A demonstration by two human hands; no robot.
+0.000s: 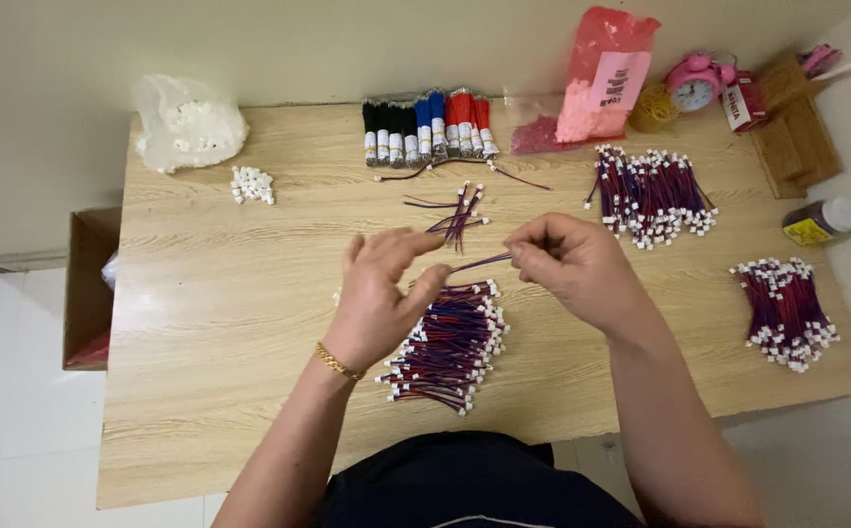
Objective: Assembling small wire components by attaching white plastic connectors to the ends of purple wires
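My right hand (572,262) pinches one end of a short red-and-blue wire (481,261) above the wooden table (210,323). My left hand (382,293), with a gold bracelet on the wrist, has thumb and fingers closed at the wire's other end. Just below both hands lies a pile of red-and-blue wires with white connectors (450,344). A few loose wires (457,215) lie just beyond my hands.
Two more wire piles lie at the right (652,194) (785,311). Black, blue and red wire bundles (427,125), a white bag of connectors (189,121), a small connector heap (251,184), pink bags (601,78), a pink clock (694,82) and a bottle (822,221) line the back and right.
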